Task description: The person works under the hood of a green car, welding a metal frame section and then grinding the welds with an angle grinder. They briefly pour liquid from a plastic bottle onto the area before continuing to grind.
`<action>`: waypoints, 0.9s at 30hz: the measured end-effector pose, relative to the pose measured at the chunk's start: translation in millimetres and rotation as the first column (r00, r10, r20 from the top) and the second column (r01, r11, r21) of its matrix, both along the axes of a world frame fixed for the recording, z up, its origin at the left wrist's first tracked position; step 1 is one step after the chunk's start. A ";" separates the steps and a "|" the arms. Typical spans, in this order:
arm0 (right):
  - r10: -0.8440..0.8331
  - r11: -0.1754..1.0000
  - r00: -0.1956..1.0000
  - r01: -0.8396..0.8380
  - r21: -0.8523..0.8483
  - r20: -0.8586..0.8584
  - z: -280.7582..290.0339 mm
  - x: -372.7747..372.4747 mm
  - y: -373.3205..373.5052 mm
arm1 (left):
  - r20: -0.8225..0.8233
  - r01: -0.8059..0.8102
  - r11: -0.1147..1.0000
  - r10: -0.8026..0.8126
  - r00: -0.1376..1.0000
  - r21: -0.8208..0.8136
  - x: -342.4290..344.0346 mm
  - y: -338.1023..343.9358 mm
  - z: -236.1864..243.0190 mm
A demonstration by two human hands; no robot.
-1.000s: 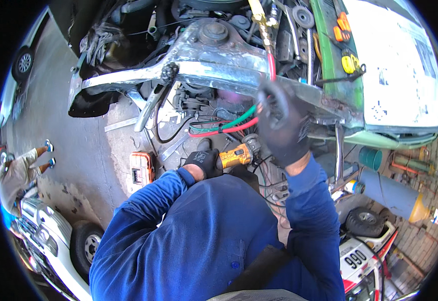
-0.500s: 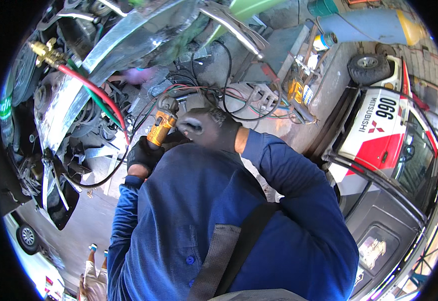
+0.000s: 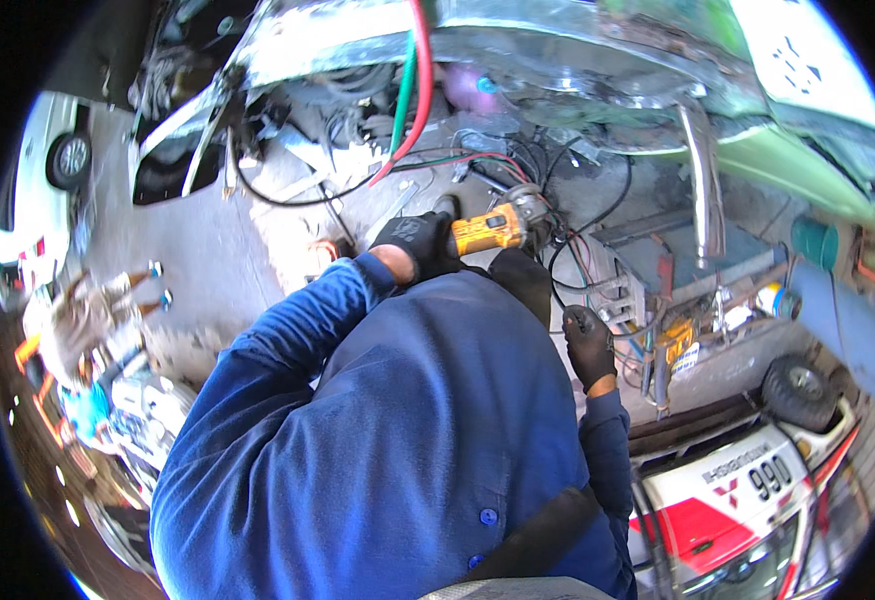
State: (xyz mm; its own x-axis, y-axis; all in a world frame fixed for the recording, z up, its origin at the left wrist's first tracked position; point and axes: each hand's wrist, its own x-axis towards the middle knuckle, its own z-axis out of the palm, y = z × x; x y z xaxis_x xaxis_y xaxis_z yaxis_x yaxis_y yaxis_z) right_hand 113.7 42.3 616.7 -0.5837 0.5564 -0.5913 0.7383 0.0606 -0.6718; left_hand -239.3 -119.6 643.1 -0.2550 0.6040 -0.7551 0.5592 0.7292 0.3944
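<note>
A yellow angle grinder (image 3: 487,230) with a grey metal head lies across the front of my body. Its handle end is in my black-gloved left hand (image 3: 417,245), fingers wrapped round it; the grinder's head points right. My right hand (image 3: 589,345), also in a black glove, hangs apart from the grinder on the right, fingers curled in and nothing seen in them. Beyond the grinder, a dark cable (image 3: 302,202) curves over the floor. A red hose (image 3: 421,100) and a green hose (image 3: 403,105) hang down in front of a bare-metal vehicle body (image 3: 577,45).
Tangled cables and a metal frame (image 3: 617,300) lie right of the grinder. Another yellow power tool (image 3: 675,340) sits near a low bench (image 3: 702,275). A white-and-red vehicle (image 3: 717,500) stands at lower right. A person (image 3: 77,320) is at far left, near a parked car (image 3: 42,200).
My view has turned left, so the vehicles and hoses shift right in the picture. My right hand has swung away from the grinder to my right side; the left still grips it.
</note>
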 end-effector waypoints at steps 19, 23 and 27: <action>0.565 0.822 0.819 -0.569 0.014 0.100 -30.7 9.6 115.4 | 0.054 -0.337 0.898 0.336 0.940 0.281 128.5 -25.5 -42.9; 0.484 0.874 0.865 -0.474 -0.104 0.129 -29.2 4.5 110.9 | 0.096 -0.374 0.872 0.363 0.927 0.316 132.2 -29.0 -50.7; 0.488 0.868 0.870 -0.492 -0.072 -0.071 -31.4 3.5 103.3 | -0.069 -0.263 0.870 0.319 0.945 0.417 126.1 -31.4 -51.4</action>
